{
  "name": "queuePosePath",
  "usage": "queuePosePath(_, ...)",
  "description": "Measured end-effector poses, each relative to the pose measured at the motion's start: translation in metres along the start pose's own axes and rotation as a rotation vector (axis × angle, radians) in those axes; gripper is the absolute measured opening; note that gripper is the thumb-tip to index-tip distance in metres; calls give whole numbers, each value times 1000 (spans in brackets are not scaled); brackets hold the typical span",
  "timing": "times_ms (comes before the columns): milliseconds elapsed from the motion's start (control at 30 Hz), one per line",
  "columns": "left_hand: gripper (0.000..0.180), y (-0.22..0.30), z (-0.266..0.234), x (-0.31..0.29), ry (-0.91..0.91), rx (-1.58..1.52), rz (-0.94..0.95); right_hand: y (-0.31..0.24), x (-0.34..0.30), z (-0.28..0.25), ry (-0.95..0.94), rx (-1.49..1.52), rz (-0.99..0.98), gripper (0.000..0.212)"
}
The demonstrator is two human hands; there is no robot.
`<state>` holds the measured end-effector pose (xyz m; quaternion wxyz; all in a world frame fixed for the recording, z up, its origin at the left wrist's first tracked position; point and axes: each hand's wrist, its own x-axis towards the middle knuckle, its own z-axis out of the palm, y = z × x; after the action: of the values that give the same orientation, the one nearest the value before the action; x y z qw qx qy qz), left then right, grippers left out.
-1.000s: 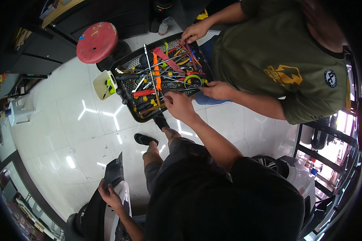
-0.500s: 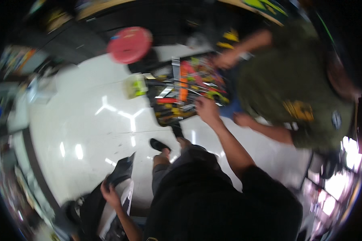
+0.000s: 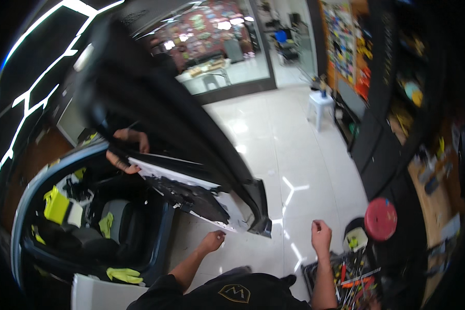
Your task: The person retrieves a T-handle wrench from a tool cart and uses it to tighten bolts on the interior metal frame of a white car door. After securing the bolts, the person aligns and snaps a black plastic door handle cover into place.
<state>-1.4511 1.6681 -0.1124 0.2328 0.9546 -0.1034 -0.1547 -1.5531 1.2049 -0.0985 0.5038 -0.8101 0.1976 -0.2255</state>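
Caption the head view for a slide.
Both hands, left hand and right hand, raised empty before an open car door, tool tray below.

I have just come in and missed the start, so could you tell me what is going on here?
A person stands by an open car door whose inner panel is stripped. Their left hand is loosely curled just below the door's lower edge, and their right hand is raised with the fingers pinched; whether it holds anything is too small to tell. A tray of tools lies on the floor below the right hand, beside a red stool. Another person's hands grip the door's upper edge from inside the car.
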Motion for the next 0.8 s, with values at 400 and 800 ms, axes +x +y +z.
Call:
queuePosePath(400, 36, -290, 37, -102, -187, -253, -525, -90, -93, 201, -447, -239, -115, 25)
queuePosePath(800, 38, -406, 24, -102, -180, -222, -211, -10, -269, 238, -560, -481, 287, 32)
